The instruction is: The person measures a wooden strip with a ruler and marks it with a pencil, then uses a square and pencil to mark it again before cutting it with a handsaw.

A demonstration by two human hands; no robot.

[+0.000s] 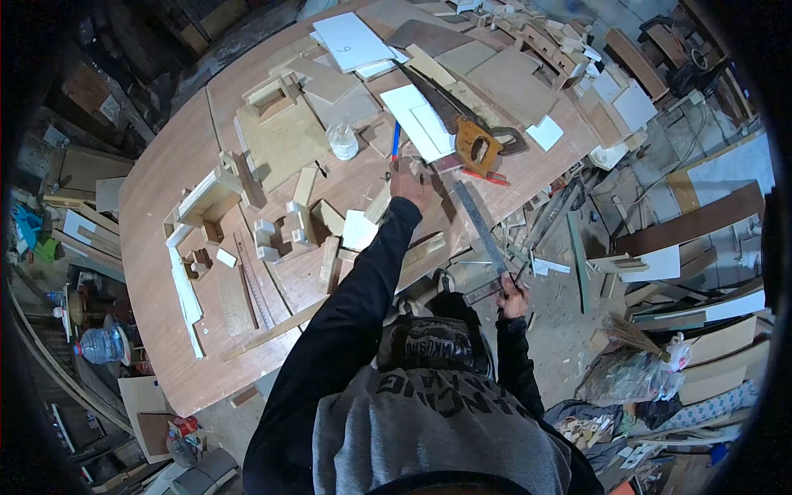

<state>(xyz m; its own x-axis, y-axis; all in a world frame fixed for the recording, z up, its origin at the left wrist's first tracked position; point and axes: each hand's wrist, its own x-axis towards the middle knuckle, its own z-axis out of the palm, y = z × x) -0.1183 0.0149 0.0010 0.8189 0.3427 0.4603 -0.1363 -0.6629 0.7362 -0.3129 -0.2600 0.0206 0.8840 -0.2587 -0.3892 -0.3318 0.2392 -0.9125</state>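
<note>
My left hand (412, 183) is over the worktable (157, 247), fingers bent and closed around the lower end of a blue-and-red pencil (396, 142). Its fingertips are partly hidden. Off the table's front edge, my right hand (512, 297) is closed on a metal try square (478, 221), whose long blade slants up to the table edge. A handsaw (476, 148) with an orange-brown handle lies beyond my left hand, near white panels (417, 120). Left of that hand stands a small clear plastic cup (342, 142). Wood offcuts (360, 229) lie just below it.
A wooden frame piece (210, 194) and a ruler (254, 285) lie on the left of the table. Boards and blocks (544, 49) crowd its far right. Scrap wood, a plastic bag (635, 375) and leaning boards (701, 219) cover the floor at right.
</note>
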